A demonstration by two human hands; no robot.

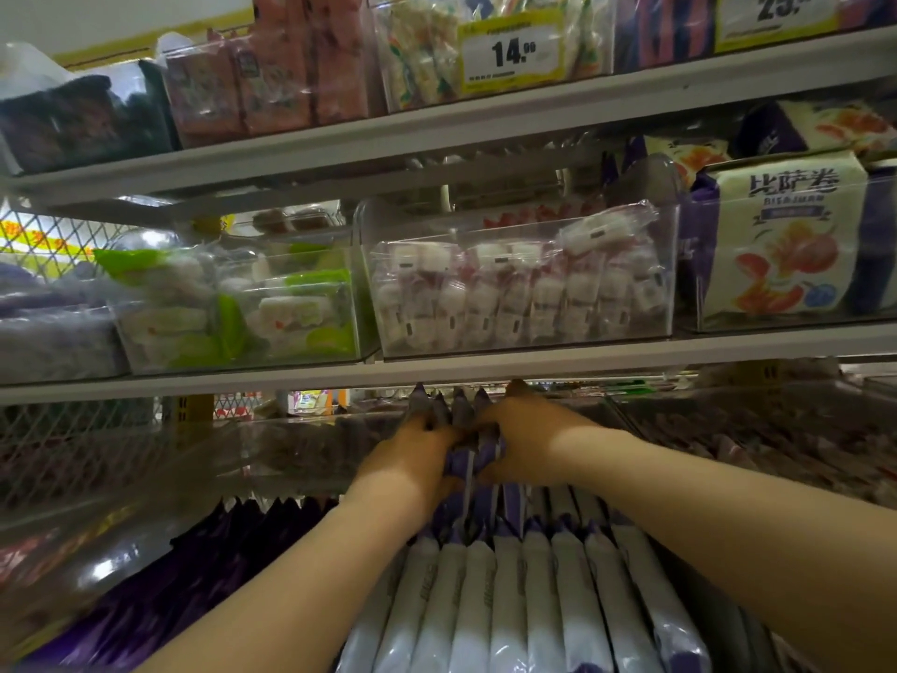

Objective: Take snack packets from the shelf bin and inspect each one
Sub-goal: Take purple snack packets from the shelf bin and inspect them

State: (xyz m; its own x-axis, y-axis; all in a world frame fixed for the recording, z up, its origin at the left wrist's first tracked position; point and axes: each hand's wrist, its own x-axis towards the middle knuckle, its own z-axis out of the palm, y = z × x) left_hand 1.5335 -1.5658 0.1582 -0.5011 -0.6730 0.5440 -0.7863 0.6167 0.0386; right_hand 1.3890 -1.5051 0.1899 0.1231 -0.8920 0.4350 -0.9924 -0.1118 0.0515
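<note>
Gripping purple packets [473,461] in left hand [412,454] and right hand [526,437] above the shelved row [509,599]; next, probably lifting clear, inspecting.

Both hands, left hand [412,454] and right hand [529,439], grip a bunch of purple snack packets [473,459] above the near shelf bin [121,551].

head view | faces forward into shelves [485,369] | close up | single view
</note>
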